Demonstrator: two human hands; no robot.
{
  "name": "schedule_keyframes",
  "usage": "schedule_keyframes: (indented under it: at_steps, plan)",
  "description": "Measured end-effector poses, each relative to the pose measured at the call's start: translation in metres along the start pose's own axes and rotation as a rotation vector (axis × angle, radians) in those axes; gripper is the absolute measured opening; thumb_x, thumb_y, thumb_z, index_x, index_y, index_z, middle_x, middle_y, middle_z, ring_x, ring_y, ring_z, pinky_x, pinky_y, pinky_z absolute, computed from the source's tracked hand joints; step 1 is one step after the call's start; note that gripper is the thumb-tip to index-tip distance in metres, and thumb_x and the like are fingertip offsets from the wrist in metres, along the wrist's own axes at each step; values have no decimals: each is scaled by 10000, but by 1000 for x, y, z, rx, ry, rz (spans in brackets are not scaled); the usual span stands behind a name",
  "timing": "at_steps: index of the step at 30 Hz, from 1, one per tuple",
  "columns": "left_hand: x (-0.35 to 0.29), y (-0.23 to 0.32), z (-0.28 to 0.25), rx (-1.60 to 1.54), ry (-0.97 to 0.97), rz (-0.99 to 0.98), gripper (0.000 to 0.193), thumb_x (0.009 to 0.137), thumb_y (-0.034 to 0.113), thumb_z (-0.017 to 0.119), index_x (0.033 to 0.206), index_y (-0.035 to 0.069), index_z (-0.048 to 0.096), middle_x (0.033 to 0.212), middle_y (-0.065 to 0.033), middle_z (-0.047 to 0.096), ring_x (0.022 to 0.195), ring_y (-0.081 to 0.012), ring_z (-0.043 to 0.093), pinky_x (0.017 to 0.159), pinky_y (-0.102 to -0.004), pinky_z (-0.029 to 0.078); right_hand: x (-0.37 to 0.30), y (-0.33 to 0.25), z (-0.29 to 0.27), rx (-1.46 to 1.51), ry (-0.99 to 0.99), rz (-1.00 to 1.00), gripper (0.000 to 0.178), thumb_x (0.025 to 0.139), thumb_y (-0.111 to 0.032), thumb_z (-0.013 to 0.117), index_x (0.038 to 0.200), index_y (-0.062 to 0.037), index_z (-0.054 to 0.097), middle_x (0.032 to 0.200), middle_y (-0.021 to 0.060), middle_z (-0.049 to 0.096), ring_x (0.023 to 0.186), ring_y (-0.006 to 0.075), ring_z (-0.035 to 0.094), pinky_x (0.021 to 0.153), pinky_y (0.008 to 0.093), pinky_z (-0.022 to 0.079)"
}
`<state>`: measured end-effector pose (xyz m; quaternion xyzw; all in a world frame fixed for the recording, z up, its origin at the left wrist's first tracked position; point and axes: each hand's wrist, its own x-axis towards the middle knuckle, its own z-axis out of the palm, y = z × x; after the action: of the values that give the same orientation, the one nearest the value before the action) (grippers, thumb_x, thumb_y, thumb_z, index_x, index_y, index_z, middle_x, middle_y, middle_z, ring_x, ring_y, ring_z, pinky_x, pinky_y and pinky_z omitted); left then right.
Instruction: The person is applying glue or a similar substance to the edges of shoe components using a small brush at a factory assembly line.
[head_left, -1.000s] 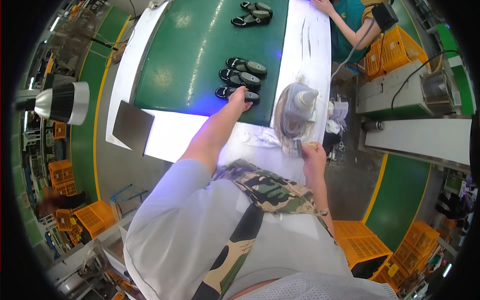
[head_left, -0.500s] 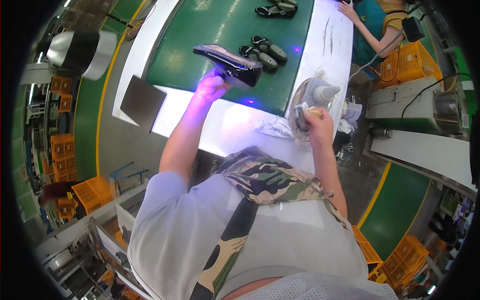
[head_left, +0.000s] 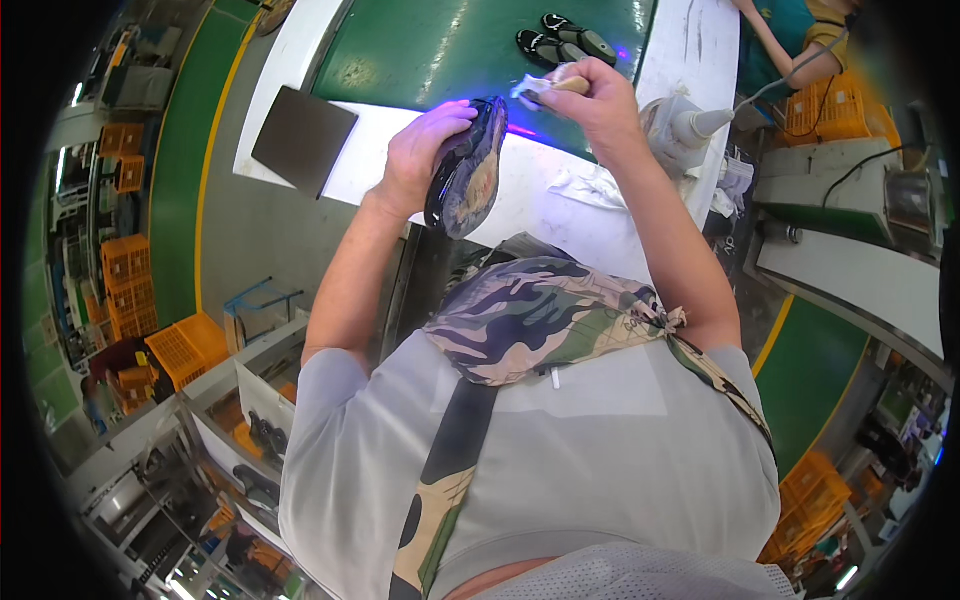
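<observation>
My left hand [head_left: 418,158] grips a glossy black shoe [head_left: 470,180] by its side, above the near edge of the white table. The shoe's underside faces right and shows a dull, brownish patch. To its right and a little higher, my right hand [head_left: 606,108] pinches a small tan-handled tool [head_left: 568,87] with a white, wad-like tip. That tip points toward the shoe, with a gap between them. Whether it is a brush or a wrapped cloth, I cannot tell. Beyond my right hand lies a pair of dark shoes [head_left: 565,42] on the green belt [head_left: 420,55].
A white nozzle bottle [head_left: 683,128] stands on the right of the white table [head_left: 575,220], near a crumpled white cloth [head_left: 590,186]. A dark flat board [head_left: 303,140] lies at the left corner. Another person's arm [head_left: 775,40] shows at upper right, above an orange crate [head_left: 820,112].
My left hand has drawn the shoe nearer and turned its underside to the right. My right hand has lifted the tool from beside the bottle and moved left toward the shoe.
</observation>
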<state>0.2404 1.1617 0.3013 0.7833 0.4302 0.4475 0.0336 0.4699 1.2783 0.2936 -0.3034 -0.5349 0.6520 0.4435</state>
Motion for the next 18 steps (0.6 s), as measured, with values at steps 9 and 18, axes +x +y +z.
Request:
schedule_keyframes:
  at_steps: [9, 18]
  plan:
    - [-29, 23, -57, 131, 21, 44, 357, 715, -5, 704, 1052, -11, 586, 1053, -200, 657, 982, -365, 665, 843, -412, 553, 11, 23, 74, 119, -187, -43, 204, 756, 15, 763, 837, -12, 577, 740, -12, 570, 670, 56, 519, 606, 215, 468]
    - [-48, 13, -74, 195, -17, -110, 370, 729, 4, 703, 1079, 4, 583, 1075, -196, 656, 951, -358, 665, 818, -390, 549, -14, 17, 106, 345, -375, 237, 199, 768, 26, 734, 874, 7, 567, 732, 66, 593, 629, 163, 581, 564, 306, 474]
